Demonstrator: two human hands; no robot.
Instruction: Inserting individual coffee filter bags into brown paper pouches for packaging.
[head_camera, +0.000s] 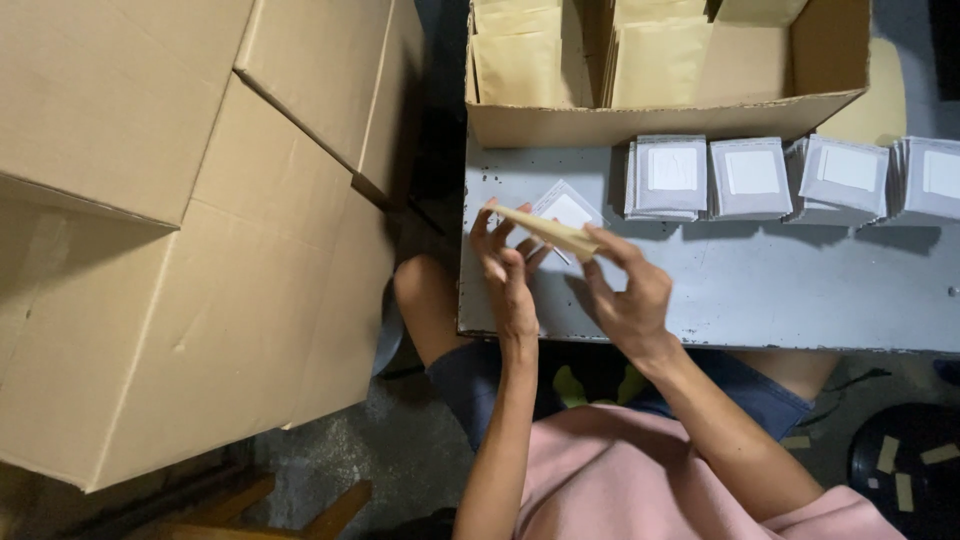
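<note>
Both hands hold one tan padded envelope (548, 231), seen edge-on and tilted, above the near left part of the grey table (780, 290). My left hand (505, 270) supports its left end with the fingers spread upward. My right hand (628, 292) pinches its right end between thumb and fingers. A small grey packet with a white label (570, 209) lies just behind the envelope, partly hidden by it; whether it rests on the table or is held I cannot tell.
Several stacks of grey labelled packets (752, 178) line the table's far side. Behind them an open cardboard box (650, 122) holds upright tan envelopes. A large cardboard box (190, 230) stands at the left. A dark round object (905, 465) lies on the floor at right.
</note>
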